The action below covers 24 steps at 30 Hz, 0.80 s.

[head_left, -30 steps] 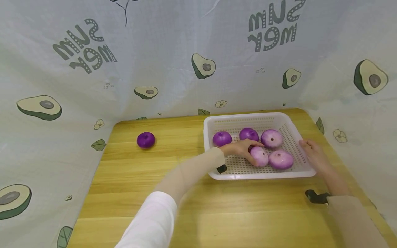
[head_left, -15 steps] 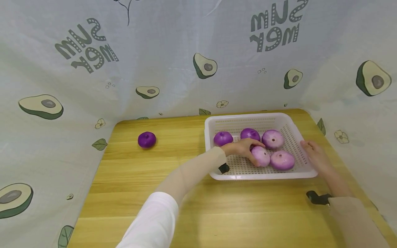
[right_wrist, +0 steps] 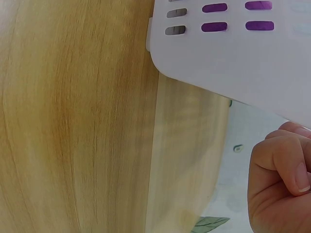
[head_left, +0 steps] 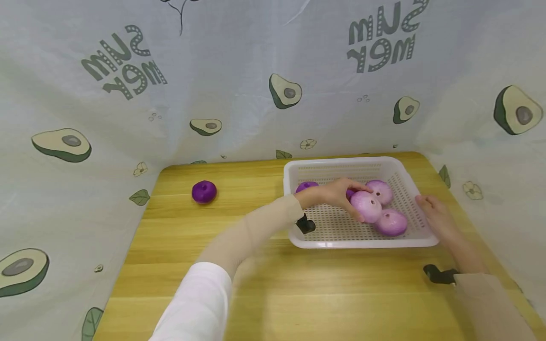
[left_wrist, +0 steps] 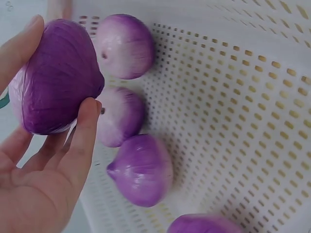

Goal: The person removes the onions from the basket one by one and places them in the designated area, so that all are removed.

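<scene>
My left hand [head_left: 337, 193] grips a purple onion [head_left: 366, 207] and holds it above the white perforated basket [head_left: 362, 245]. In the left wrist view, thumb and fingers wrap around this onion [left_wrist: 58, 77], which is raised over the basket floor. Several more onions sit in the basket; one pale onion [head_left: 391, 222] is at the front right, another onion [head_left: 379, 190] behind it. The left hand partly covers the others. My right hand [head_left: 436, 217] holds the basket's right rim; in the right wrist view its fingers [right_wrist: 279, 160] are curled beside the rim, the contact partly hidden.
A dark purple onion [head_left: 204, 192] lies alone on the wooden table [head_left: 332, 293], left of the basket. A pale avocado-print cloth [head_left: 239, 94] hangs behind the table and along its sides. Black wrist cameras [head_left: 439, 274] stick out from both wrists.
The left hand has lifted the onion off the basket floor, raising it slightly and moving it right. The right hand stays at the rim. The head view has shifted slightly.
</scene>
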Available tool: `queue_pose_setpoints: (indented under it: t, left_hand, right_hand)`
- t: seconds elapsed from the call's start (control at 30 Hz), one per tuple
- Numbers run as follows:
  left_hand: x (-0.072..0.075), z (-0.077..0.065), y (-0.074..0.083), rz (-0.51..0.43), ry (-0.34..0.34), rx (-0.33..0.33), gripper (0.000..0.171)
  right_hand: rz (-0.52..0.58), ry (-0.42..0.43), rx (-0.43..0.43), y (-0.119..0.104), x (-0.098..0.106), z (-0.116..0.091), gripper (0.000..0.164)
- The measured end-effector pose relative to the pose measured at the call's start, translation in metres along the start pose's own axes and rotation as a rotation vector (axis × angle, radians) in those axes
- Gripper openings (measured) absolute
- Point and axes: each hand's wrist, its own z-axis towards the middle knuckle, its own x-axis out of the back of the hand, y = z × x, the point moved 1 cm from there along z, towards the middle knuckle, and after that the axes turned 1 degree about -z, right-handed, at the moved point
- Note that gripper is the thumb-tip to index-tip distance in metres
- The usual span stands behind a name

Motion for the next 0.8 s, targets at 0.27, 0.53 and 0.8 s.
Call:
queue_pose_setpoints:
  t: [0.27, 0.53, 0.8]
  left_hand:
    - [0.029, -0.024, 0.014, -0.111, 0.039, -0.014, 0.08]
    - [0.076, -0.079, 0.018, -0.114, 0.15, -0.023, 0.082]
    - [0.111, -0.129, 0.019, -0.22, 0.233, -0.046, 0.082]
  right_hand:
    - [-0.031, -0.011, -0.016, 0.0, -0.002, 0.003, 0.058]
    - [-0.054, -0.032, -0.019, -0.001, -0.005, 0.007, 0.062]
    - [-0.072, -0.049, -0.029, 0.004, -0.001, 0.004, 0.062]
